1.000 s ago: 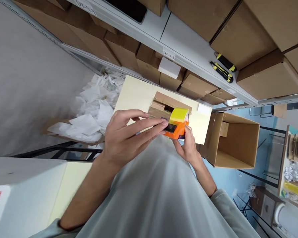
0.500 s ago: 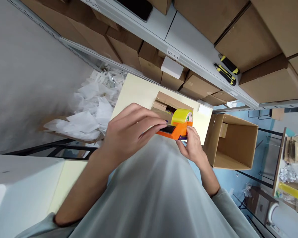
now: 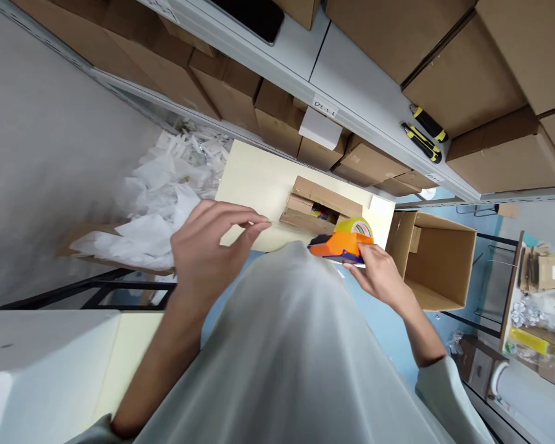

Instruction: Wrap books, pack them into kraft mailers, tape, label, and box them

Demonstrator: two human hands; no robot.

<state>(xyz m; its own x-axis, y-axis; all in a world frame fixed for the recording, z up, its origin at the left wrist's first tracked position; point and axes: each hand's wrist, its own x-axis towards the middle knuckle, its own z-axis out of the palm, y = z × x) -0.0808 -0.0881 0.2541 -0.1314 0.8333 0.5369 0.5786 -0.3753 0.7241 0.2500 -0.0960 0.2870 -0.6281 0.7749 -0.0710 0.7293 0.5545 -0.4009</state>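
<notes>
My right hand (image 3: 383, 271) grips an orange tape dispenser (image 3: 338, 246) with dark blue parts, held over the table's near edge. A roll of yellow tape (image 3: 353, 226) sits in it. To the left, my left hand (image 3: 213, 246) has thumb and fingers pinched together. From that pinch a faint strip of clear-looking tape (image 3: 289, 229) appears to run toward the dispenser. Behind them a small cardboard box (image 3: 300, 213) lies on the cream table (image 3: 250, 176). Its top flaps leave a gap, through which colourful contents show but cannot be made out.
A large open carton (image 3: 439, 262) stands at the right. White packing paper (image 3: 152, 213) is heaped at the left. Over the table, a shelf (image 3: 351, 80) bears cartons, two yellow-black utility knives (image 3: 423, 139) and a phone (image 3: 254, 18). A white label (image 3: 382, 205) lies on the table.
My hands have moved apart: the left away to the left from the dispenser, the right slightly rightward with it. More of the small box now shows between them.
</notes>
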